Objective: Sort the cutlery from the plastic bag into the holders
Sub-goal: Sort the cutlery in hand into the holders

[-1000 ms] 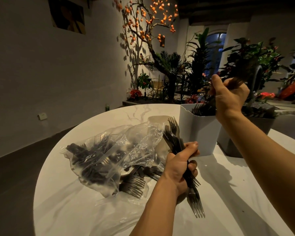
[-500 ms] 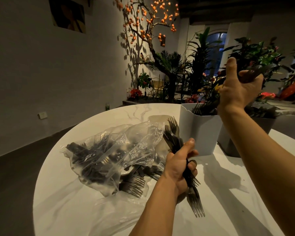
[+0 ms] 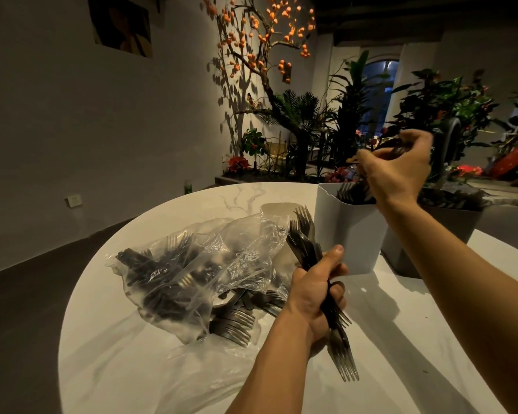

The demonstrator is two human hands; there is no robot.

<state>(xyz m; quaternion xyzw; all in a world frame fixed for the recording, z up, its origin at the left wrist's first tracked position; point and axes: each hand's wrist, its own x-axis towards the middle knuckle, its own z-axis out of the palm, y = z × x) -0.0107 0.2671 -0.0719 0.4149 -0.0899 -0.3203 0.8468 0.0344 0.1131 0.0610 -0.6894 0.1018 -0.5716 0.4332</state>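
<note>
fork bundle [image 3: 317,264] upright (tines both ends)

Both my forearms are bare from wrist to frame edge, no sleeve reaching them. My left hand [image 3: 313,297] and right hand [image 3: 396,171] wear no gloves, rings or watch (nails cut short).
</note>
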